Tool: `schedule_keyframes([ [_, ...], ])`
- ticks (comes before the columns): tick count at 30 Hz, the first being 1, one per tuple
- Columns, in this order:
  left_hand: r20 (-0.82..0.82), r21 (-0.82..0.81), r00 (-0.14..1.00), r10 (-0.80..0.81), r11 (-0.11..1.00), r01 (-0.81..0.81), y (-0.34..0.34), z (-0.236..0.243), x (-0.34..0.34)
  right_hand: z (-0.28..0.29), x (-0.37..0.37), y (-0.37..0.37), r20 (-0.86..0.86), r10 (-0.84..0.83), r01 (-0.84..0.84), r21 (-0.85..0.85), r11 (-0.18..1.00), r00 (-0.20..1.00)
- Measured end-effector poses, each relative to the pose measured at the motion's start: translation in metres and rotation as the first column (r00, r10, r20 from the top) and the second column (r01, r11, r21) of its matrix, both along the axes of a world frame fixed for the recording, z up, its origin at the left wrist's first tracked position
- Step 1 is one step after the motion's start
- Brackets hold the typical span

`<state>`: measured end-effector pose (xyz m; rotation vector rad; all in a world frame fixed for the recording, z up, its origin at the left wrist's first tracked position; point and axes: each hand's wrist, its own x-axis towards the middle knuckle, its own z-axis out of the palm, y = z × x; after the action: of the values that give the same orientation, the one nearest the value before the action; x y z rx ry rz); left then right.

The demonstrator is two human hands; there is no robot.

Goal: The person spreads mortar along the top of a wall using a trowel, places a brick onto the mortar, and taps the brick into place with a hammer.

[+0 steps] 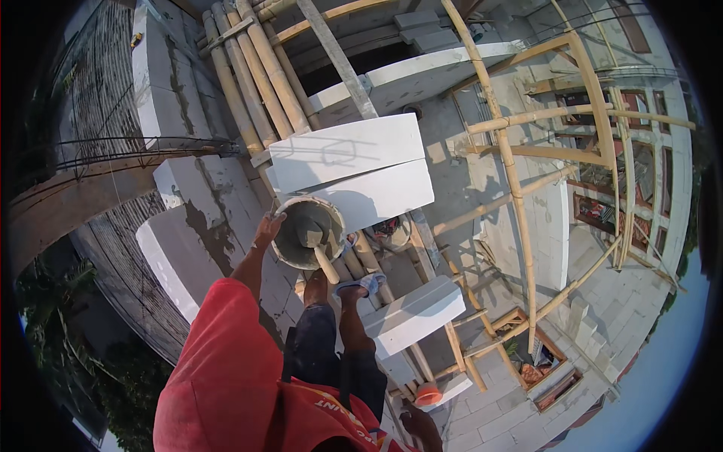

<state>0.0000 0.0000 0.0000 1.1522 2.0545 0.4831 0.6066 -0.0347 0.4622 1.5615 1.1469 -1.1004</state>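
Observation:
My left hand [269, 228] grips the side of a round bucket [341, 216] at its rim. Inside the bucket is grey wet mortar [288, 245]. A tool with a pale wooden handle [325, 264] stands in it, its grey head partly sunk, so its exact kind cannot be told. My right hand [422, 423] hangs low near the bottom edge, in shadow, a little below a small orange tub [428, 394]; its fingers are not clear. Beyond the bucket lie two large white blocks [346, 151] side by side, and another white block [414, 316] rests to the right of my feet.
Bamboo poles [252, 83] form the scaffold beneath my sandalled feet [363, 286]. A wall of white blocks with mortar on top [218, 203] runs along the left. Upright bamboo poles [512, 173] and a wooden frame [595, 98] stand right, above a lower floor [444, 151].

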Motion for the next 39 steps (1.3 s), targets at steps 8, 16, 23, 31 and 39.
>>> schedule_keyframes([
  [8, 0.131, -0.313, 0.913, 0.387, 0.89, -0.332, 0.065, 0.1, 0.033, -0.259, -0.212, 0.084, -0.432, 0.336, 0.014, 0.631, 0.776, 0.837],
  [16, 0.138, -0.353, 0.812, 0.567, 0.795, -0.494, 0.06, 0.126, 0.047, -0.324, -0.309, 0.103, -0.384, 0.268, -0.064, 0.468, 0.881, 0.883],
  [23, 0.073, -0.285, 0.861, 0.503, 0.838, -0.465, 0.053, 0.135, 0.076, -0.359, -0.28, 0.113, -0.465, 0.189, -0.119, 0.176, 0.977, 0.865],
  [31, 0.165, -0.329, 0.886, 0.434, 0.871, -0.365, 0.043, 0.118, 0.071, -0.221, -0.346, 0.201, -0.341, 0.509, -0.419, 0.306, 0.855, 0.79],
  [39, 0.191, -0.344, 0.852, 0.487, 0.847, -0.406, 0.054, 0.14, 0.071, -0.266, -0.3, 0.207, -0.34, 0.584, -0.528, 0.249, 0.812, 0.737],
])
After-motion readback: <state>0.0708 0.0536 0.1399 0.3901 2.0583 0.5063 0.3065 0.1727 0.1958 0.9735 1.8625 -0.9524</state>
